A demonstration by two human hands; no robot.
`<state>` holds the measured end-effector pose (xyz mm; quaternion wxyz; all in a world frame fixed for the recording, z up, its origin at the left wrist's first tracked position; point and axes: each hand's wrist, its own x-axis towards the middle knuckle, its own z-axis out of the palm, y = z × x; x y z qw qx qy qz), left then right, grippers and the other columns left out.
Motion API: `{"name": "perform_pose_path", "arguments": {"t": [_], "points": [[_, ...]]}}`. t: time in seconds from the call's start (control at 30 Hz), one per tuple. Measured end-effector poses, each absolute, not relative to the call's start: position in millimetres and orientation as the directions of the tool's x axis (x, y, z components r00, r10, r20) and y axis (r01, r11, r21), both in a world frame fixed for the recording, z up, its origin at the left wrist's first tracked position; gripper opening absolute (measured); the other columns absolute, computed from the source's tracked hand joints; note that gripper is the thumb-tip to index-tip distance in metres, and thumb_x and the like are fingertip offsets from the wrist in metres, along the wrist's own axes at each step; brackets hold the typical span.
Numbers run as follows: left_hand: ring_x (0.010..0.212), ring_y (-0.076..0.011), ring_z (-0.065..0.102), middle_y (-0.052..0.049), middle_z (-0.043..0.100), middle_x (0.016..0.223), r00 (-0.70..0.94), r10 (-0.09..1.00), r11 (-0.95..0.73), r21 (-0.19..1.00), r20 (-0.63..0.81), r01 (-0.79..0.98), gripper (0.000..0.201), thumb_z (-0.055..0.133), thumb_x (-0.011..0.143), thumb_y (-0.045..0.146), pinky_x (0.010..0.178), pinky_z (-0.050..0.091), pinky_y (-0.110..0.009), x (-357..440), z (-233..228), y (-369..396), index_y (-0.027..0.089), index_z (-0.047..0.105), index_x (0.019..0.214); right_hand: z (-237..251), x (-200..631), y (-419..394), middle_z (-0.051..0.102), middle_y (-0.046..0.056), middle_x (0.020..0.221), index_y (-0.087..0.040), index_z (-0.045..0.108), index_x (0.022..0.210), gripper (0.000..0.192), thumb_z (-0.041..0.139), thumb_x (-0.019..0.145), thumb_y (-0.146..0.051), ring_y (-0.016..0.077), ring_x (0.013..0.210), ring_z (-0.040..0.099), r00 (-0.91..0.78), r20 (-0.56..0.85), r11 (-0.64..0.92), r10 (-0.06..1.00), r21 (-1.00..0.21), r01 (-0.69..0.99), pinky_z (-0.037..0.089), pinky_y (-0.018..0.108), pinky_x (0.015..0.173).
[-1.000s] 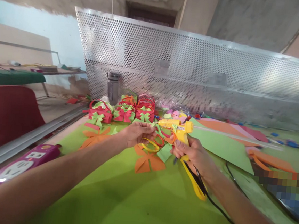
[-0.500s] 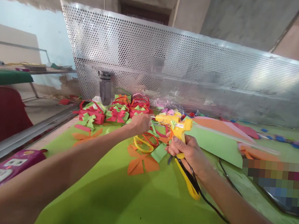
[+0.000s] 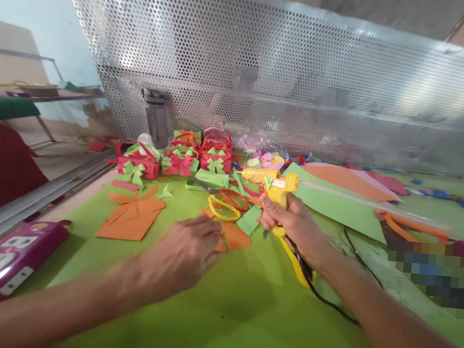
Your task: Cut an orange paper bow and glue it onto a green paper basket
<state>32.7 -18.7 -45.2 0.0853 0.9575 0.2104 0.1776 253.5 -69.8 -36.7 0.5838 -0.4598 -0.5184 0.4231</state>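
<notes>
A yellow hot glue gun point(image 3: 282, 183) is gripped by my right hand point(image 3: 293, 220), its nozzle pointing left and its black cord trailing down. My left hand point(image 3: 184, 251) is low over the green sheet, its blurred, bent fingers at an orange petal-shaped cutout point(image 3: 238, 237). Whether they pinch it I cannot tell. Scissors point(image 3: 211, 190) with yellow and red handles lie just beyond. A small green piece point(image 3: 249, 220) lies between the cutout and my right hand. To the left, an orange square with a petal-shaped piece point(image 3: 130, 222) lies flat.
Small red and green baskets with bows point(image 3: 138, 167) stand at the back, beside a grey bottle point(image 3: 158, 119). A perforated metal panel point(image 3: 210, 47) rises behind them. A purple power strip point(image 3: 17, 255) is at left; large coloured sheets point(image 3: 335, 202) lie at right.
My left hand has drawn back from near the glue gun's nozzle, down to the orange cutout. My right hand keeps its hold on the glue gun. The view has tilted down.
</notes>
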Motion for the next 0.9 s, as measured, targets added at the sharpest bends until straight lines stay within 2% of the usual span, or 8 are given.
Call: {"name": "perform_pose_path", "arguments": {"t": [0.07, 0.17, 0.37, 0.47, 0.53, 0.67, 0.77, 0.9], "points": [[0.101, -0.0290, 0.060, -0.013, 0.065, 0.110, 0.910, 0.358, -0.932, 0.138, 0.210, 0.335, 0.020, 0.057, 0.090, 0.028, 0.085, 0.053, -0.045, 22.8, -54.4, -30.8, 0.014, 0.064, 0.103, -35.7, 252.4, -71.6, 0.043, -0.008, 0.050, -0.021, 0.051, 0.069, 0.037, 0.072, 0.075, -0.050, 0.0108, 0.049, 0.043, 0.093, 0.215, 0.215, 0.972, -0.977, 0.014, 0.037, 0.028, 0.054], [0.101, -0.0298, 0.058, -0.014, 0.062, 0.113, 0.927, 0.349, -0.936, 0.098, 0.137, 0.338, 0.031, 0.060, 0.089, 0.034, 0.083, 0.054, -0.046, 14.2, -64.5, -34.2, 0.012, 0.060, 0.110, -34.4, 250.6, -73.9, 0.052, -0.004, 0.055, -0.019, 0.056, 0.072, 0.038, 0.067, 0.078, -0.055, 0.0130, 0.054, 0.049, 0.076, 0.217, 0.203, 0.973, -0.966, 0.158, 0.040, 0.029, 0.057], [0.092, -0.0256, 0.058, -0.010, 0.063, 0.100, 0.918, 0.357, -0.931, 0.145, 0.170, 0.335, 0.019, 0.057, 0.091, 0.033, 0.080, 0.053, -0.042, 7.4, -68.6, -32.9, 0.014, 0.061, 0.092, -41.5, 249.7, -70.8, 0.064, 0.002, 0.064, -0.019, 0.058, 0.078, 0.039, 0.065, 0.074, -0.058, 0.0181, 0.062, 0.059, 0.077, 0.247, 0.196, 0.966, -0.894, 0.403, 0.046, 0.031, 0.060], [0.082, -0.0208, 0.059, -0.008, 0.064, 0.089, 0.909, 0.384, -0.923, 0.048, 0.161, 0.381, 0.022, 0.046, 0.096, 0.024, 0.075, 0.053, -0.036, 11.2, -59.9, -26.1, 0.014, 0.062, 0.085, -48.6, 250.1, -68.3, 0.066, 0.002, 0.070, -0.020, 0.059, 0.085, 0.035, 0.067, 0.073, -0.052, 0.0209, 0.067, 0.062, 0.175, 0.236, 0.116, 0.956, -0.851, 0.512, 0.049, 0.034, 0.064], [0.084, -0.0214, 0.060, -0.009, 0.065, 0.091, 0.898, 0.418, -0.901, -0.066, 0.136, 0.429, 0.025, 0.039, 0.096, 0.010, 0.071, 0.052, -0.033, 20.4, -51.1, -15.3, 0.012, 0.063, 0.089, -51.5, 250.2, -67.5, 0.067, 0.003, 0.073, -0.021, 0.060, 0.084, 0.033, 0.066, 0.073, -0.052, 0.0222, 0.070, 0.064, 0.209, 0.217, 0.075, 0.954, -0.842, 0.534, 0.050, 0.035, 0.066], [0.095, -0.0264, 0.059, -0.013, 0.064, 0.104, 0.896, 0.432, -0.880, -0.167, 0.101, 0.444, 0.039, 0.039, 0.083, -0.009, 0.067, 0.050, -0.032, 50.3, -38.6, 15.5, 0.012, 0.066, 0.103, -50.7, 249.8, -67.7, 0.068, 0.002, 0.070, -0.021, 0.059, 0.075, 0.027, 0.066, 0.074, -0.047, 0.0215, 0.068, 0.065, 0.226, 0.235, 0.088, 0.945, -0.850, 0.519, 0.050, 0.033, 0.063], [0.096, -0.0284, 0.060, -0.014, 0.065, 0.101, 0.902, 0.424, -0.879, -0.203, 0.079, 0.431, 0.030, 0.046, 0.082, -0.005, 0.062, 0.049, -0.029, 68.5, -39.7, 34.1, 0.012, 0.070, 0.091, -49.9, 248.8, -69.6, 0.070, 0.003, 0.071, -0.019, 0.060, 0.079, 0.023, 0.065, 0.076, -0.042, 0.0196, 0.067, 0.064, 0.188, 0.253, 0.133, 0.949, -0.863, 0.488, 0.050, 0.032, 0.063], [0.094, -0.0234, 0.060, -0.010, 0.066, 0.100, 0.928, 0.352, -0.907, -0.197, 0.125, 0.371, 0.028, 0.049, 0.083, -0.002, 0.062, 0.047, -0.026, 73.4, -47.5, 42.6, 0.016, 0.071, 0.085, -55.4, 243.6, -74.5, 0.069, 0.004, 0.075, -0.019, 0.061, 0.078, 0.027, 0.060, 0.081, -0.047, 0.0193, 0.069, 0.063, 0.111, 0.218, 0.114, 0.970, -0.805, 0.583, 0.049, 0.032, 0.064]]}}
